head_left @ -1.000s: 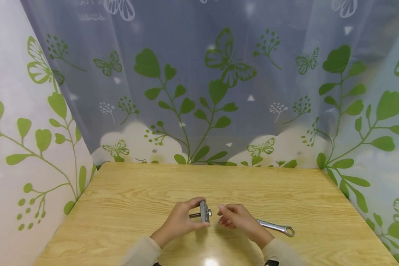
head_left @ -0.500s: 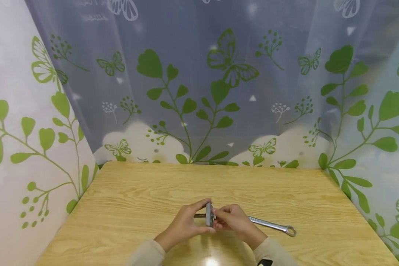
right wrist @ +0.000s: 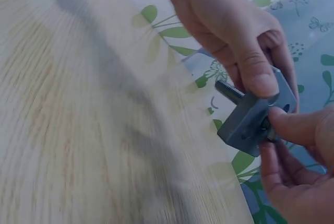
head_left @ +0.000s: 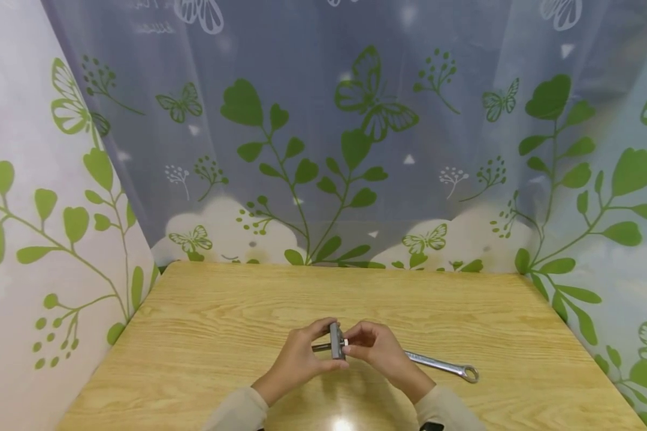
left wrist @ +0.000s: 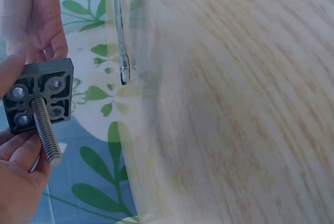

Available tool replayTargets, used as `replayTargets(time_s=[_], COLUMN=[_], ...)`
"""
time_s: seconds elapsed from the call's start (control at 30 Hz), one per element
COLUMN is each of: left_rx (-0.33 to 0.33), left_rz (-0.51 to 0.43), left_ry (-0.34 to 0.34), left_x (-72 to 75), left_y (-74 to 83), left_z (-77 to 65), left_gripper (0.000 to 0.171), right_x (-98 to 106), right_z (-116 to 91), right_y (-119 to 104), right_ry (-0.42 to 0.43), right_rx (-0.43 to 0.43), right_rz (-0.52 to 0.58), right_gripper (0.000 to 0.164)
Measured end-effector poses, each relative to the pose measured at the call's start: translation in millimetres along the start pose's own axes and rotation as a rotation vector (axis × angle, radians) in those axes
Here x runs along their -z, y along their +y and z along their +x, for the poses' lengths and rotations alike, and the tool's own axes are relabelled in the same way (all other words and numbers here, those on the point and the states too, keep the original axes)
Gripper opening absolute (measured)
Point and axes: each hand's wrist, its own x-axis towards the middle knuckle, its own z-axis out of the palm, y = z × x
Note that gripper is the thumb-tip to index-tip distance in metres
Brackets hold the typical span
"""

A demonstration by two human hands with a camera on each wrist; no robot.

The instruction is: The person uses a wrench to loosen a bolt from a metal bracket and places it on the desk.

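In the head view, my left hand (head_left: 296, 358) holds a grey square plate (head_left: 335, 341) on edge above the table, thumb and fingers at opposite edges. A threaded bolt (head_left: 321, 347) passes through the plate's middle; its shank sticks out toward my left palm. My right hand (head_left: 380, 352) pinches the hex end at the plate's right face between thumb and fingertips. In the left wrist view, the plate (left wrist: 63, 72) shows a ribbed face with round corner holes, and the bolt shank (left wrist: 46, 132) points outward. In the right wrist view, fingers partly cover the hex end (right wrist: 269, 131).
A silver wrench (head_left: 441, 363) lies on the wooden table (head_left: 221, 311), its ring end to the right of my right hand; its other end is hidden behind that hand. A leaf-and-butterfly patterned curtain (head_left: 313, 197) stands along the table's back and sides.
One second ago my right hand was apart from the plate. It has moved left and now pinches the bolt's hex end, its fingers shifted since half a second ago. The wrench stays put.
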Motion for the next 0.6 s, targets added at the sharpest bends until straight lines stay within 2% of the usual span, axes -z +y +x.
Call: replayTargets(time_s=[0.13,0.3,0.43,0.6], left_rx=[0.014,0.005,0.015,-0.016], left_rz=[0.053,0.096,0.111,0.154], left_ry=[0.011,0.014,0.005,0.008], left_x=[1.7,2.8,2.2,1.0], left_y=[2.1,2.9,3.3,5.1], left_z=[1.0,0.5,-1.0,-1.9], left_gripper=[0.072,0.073,0.072,0.072], right_x=[-3.4,-5.3,-4.6,-4.2], right_z=[-0.5,-2.4,-4.2,-3.5], right_y=[0.8,2.8,4.3,6.1], right_ry=[0.048,0.056,0.033,-0.037], right_rx=[0.053,0.052,-0.004,-0.153], right_rz=[-0.053,-0.059,-0.023,0.066], right_gripper=[0.020,0.027,0.033,0.053])
